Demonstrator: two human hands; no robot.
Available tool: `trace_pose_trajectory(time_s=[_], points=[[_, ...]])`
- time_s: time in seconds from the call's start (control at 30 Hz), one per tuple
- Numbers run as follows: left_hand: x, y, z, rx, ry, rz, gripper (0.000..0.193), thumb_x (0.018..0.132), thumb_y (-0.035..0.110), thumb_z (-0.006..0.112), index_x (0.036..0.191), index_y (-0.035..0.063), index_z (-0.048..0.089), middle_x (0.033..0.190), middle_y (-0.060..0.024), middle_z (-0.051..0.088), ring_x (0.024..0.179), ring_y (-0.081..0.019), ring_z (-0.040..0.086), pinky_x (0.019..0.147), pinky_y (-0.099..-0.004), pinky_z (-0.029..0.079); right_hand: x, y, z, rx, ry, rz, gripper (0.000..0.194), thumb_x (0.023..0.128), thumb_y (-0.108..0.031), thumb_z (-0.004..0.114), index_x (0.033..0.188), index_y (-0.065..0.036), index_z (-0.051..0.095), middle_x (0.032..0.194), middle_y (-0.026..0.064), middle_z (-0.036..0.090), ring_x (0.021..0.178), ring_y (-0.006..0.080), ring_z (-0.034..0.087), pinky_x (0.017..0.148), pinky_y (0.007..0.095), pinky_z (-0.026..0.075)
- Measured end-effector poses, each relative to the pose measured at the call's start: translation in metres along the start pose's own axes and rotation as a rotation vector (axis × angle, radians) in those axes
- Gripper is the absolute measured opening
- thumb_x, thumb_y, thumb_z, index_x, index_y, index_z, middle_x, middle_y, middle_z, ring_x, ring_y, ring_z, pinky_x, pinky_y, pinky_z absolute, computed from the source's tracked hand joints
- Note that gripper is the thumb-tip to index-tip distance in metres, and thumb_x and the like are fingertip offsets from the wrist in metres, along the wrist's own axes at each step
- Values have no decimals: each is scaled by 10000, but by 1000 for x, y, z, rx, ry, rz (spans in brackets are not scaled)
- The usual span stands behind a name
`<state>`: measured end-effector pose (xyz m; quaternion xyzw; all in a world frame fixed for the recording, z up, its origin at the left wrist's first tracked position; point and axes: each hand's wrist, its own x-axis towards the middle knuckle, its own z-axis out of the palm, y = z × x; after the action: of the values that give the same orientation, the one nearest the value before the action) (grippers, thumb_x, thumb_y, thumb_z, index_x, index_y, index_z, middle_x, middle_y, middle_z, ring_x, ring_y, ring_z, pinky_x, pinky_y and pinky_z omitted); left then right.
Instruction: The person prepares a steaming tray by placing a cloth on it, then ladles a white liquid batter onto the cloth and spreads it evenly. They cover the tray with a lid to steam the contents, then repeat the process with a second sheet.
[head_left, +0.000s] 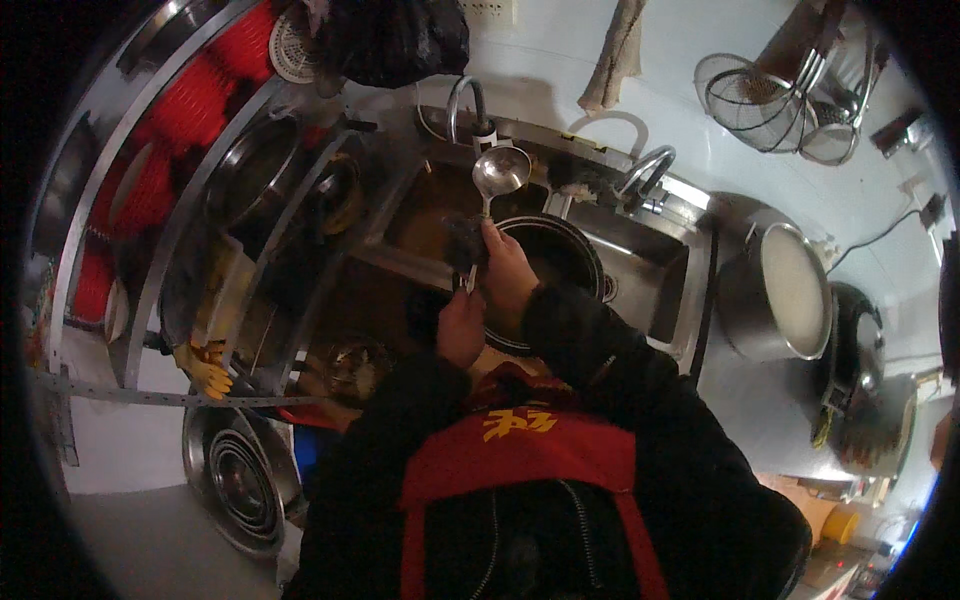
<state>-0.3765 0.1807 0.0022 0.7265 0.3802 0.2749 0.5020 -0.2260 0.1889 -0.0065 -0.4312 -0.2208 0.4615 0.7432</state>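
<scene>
A metal ladle (502, 172) points away from me, its round bowl just in front of the gooseneck tap. My right hand (511, 266) is closed around its handle below the bowl, thumb on top. A dark, blurred pad or cloth (463, 241) shows beside those fingers; its material is unclear. Closer to my body, my left hand (461, 324) grips the lower end of the handle. Beneath and to the right of my hands sits a large dark round pot (592, 259), partly hidden by my right hand and sleeve.
Brownish water fills the left sink basin (420, 225). A steel basin (652, 266) lies right, with a curved tap (651, 169) behind. A big pot of whitish contents (795, 292) stands on the right counter. Metal shelving (169, 247) with red baskets rises left; strainers (757, 101) hang on the wall.
</scene>
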Motion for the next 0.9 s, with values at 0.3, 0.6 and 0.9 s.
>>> trace_pose_trajectory(time_s=[0.3, 0.6, 0.9], points=[[12, 11, -9, 291, -17, 79, 302, 999, 224, 504, 886, -50, 559, 845, -286, 630, 827, -473, 631, 660, -488, 477, 32, -1, 19, -573, 403, -166, 414, 1010, -365, 503, 1009, 32, 624, 861, 216, 631, 794, 333, 604, 705, 432, 469], [12, 17, 15, 267, -105, 26, 397, 983, 331, 521, 883, -52, 553, 747, -231, 567, 698, -339, 561, 641, -450, 442, 33, -24, -8, -923, 645, -306, 314, 992, -259, 477, 933, 23, 600, 866, 245, 637, 833, 434, 625, 726, 523, 482], [13, 22, 21, 354, -112, 268, 195, 946, 186, 538, 894, 6, 591, 784, -176, 598, 732, -353, 603, 624, -467, 454, 28, -10, -13, -1070, 583, -305, 213, 981, -208, 527, 934, -34, 641, 809, 160, 657, 737, 294, 651, 647, 399, 529]])
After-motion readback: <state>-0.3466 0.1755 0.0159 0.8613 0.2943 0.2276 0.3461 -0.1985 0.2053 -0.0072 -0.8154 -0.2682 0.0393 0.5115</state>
